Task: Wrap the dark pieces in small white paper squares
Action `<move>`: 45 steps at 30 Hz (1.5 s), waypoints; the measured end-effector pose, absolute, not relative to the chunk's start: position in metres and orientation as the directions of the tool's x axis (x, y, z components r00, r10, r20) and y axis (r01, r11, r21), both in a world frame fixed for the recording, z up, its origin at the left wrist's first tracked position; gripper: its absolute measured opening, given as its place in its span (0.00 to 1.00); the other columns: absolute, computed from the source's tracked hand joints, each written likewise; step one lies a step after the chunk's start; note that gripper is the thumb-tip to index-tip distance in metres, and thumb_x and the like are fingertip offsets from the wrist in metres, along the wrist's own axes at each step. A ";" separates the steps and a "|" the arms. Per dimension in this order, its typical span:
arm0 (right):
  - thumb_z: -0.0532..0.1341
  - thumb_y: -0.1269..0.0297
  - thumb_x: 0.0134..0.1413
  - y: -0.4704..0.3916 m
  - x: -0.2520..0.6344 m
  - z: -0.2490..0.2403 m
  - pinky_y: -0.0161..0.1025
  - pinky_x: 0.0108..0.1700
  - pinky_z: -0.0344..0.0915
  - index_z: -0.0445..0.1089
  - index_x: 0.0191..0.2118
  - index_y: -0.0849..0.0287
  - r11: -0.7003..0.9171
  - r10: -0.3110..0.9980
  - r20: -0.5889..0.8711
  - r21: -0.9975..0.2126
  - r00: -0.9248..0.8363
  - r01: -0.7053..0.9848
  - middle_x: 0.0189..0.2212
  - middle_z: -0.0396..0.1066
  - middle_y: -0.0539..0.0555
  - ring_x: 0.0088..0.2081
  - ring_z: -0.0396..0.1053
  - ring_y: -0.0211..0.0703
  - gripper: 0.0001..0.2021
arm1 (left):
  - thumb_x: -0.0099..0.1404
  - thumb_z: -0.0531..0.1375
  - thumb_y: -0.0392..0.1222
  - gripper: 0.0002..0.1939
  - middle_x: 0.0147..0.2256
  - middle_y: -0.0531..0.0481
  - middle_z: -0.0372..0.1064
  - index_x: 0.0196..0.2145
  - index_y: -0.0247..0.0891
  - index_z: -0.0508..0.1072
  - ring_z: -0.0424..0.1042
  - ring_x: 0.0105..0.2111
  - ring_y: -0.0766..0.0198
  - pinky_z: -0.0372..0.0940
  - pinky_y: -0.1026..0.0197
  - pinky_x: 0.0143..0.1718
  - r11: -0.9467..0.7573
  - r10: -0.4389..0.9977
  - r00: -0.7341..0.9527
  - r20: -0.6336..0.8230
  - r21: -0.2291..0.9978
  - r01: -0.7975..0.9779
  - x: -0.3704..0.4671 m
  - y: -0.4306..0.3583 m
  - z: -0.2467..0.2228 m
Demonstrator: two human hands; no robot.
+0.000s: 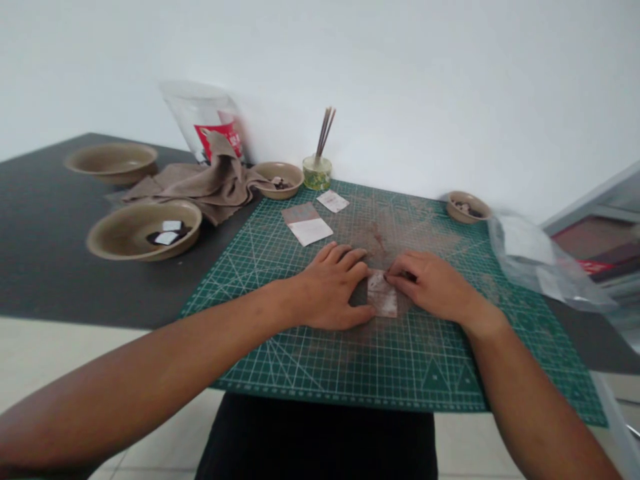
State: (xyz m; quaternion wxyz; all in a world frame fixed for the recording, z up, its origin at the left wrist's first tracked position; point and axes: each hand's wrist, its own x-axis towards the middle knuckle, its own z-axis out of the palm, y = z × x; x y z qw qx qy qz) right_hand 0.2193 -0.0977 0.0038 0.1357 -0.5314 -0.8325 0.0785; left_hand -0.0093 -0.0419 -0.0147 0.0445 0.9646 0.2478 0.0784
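A small whitish square piece with dark smudges (383, 297) lies flat on the green cutting mat (280, 313). My left hand (334, 287) rests palm down on the mat with its fingers spread. Its thumb and a fingertip touch the left edge of the piece. Over the upper right corner of the same piece, my right hand (433, 283) has thumb and fingers pinched together. Something small and dark shows at those fingertips, too small to name. Beyond my left hand lie a half brown, half white card (313, 230) and a smaller pale piece (333, 201).
Brown dust covers the mat's middle. Bowls (113, 163) (115, 230) and a brown cloth (190, 187) occupy the left. Small bowls (287, 193) (463, 215) and a glass jar with sticks (317, 175) stand behind. A plastic bag (525, 250) lies right; another bag (185, 110) stands near the wall.
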 end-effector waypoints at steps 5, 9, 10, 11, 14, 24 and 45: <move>0.61 0.66 0.63 -0.108 0.215 0.003 0.42 0.46 0.62 0.72 0.35 0.56 0.564 0.814 0.107 -0.380 -0.571 0.733 0.36 0.75 0.50 0.40 0.71 0.42 0.04 | 0.65 0.52 0.65 0.33 0.66 0.40 0.52 0.58 0.38 0.64 0.50 0.65 0.44 0.40 0.41 0.65 -0.878 0.474 0.872 0.121 0.133 0.459 -0.010 -0.042 -0.015; 0.59 0.68 0.64 -0.100 0.210 -0.002 0.44 0.47 0.62 0.71 0.37 0.57 0.500 0.866 0.173 -0.271 -0.470 0.822 0.39 0.75 0.54 0.43 0.71 0.45 0.05 | 0.66 0.53 0.64 0.33 0.66 0.39 0.52 0.57 0.37 0.64 0.49 0.65 0.43 0.39 0.41 0.66 -0.877 0.479 0.869 0.123 0.122 0.465 -0.010 -0.042 -0.015; 0.59 0.68 0.64 -0.098 0.212 -0.002 0.44 0.46 0.62 0.71 0.37 0.58 0.476 0.879 0.175 -0.252 -0.444 0.843 0.38 0.75 0.54 0.42 0.71 0.45 0.05 | 0.66 0.53 0.64 0.33 0.66 0.39 0.52 0.58 0.37 0.64 0.49 0.65 0.43 0.39 0.40 0.66 -0.874 0.484 0.867 0.122 0.125 0.470 -0.010 -0.042 -0.014; 0.60 0.68 0.63 -0.098 0.214 0.000 0.44 0.46 0.62 0.71 0.36 0.58 0.463 0.885 0.169 -0.250 -0.433 0.850 0.37 0.75 0.54 0.40 0.71 0.45 0.04 | 0.66 0.53 0.64 0.33 0.66 0.40 0.52 0.58 0.38 0.64 0.49 0.65 0.42 0.39 0.40 0.66 -0.872 0.486 0.866 0.120 0.130 0.472 -0.010 -0.043 -0.014; 0.61 0.68 0.62 -0.103 0.220 0.004 0.43 0.45 0.63 0.72 0.34 0.57 0.500 0.864 0.113 -0.306 -0.491 0.810 0.34 0.75 0.52 0.38 0.71 0.44 0.04 | 0.66 0.53 0.64 0.33 0.66 0.40 0.52 0.58 0.37 0.64 0.50 0.65 0.42 0.40 0.41 0.66 -0.873 0.482 0.867 0.122 0.144 0.465 -0.010 -0.044 -0.014; 0.60 0.67 0.63 -0.103 0.212 0.001 0.43 0.44 0.60 0.72 0.36 0.57 0.497 0.868 0.131 -0.255 -0.480 0.830 0.35 0.74 0.52 0.39 0.70 0.44 0.04 | 0.66 0.53 0.64 0.33 0.66 0.40 0.53 0.58 0.37 0.64 0.50 0.65 0.44 0.41 0.42 0.65 -0.875 0.481 0.870 0.113 0.135 0.466 -0.010 -0.044 -0.012; 0.60 0.67 0.63 -0.101 0.214 0.002 0.44 0.47 0.62 0.72 0.37 0.57 0.490 0.872 0.147 -0.271 -0.467 0.829 0.35 0.74 0.52 0.40 0.70 0.45 0.04 | 0.65 0.53 0.65 0.34 0.66 0.39 0.52 0.58 0.37 0.63 0.50 0.65 0.44 0.40 0.41 0.65 -0.873 0.479 0.872 0.099 0.151 0.463 -0.009 -0.041 -0.012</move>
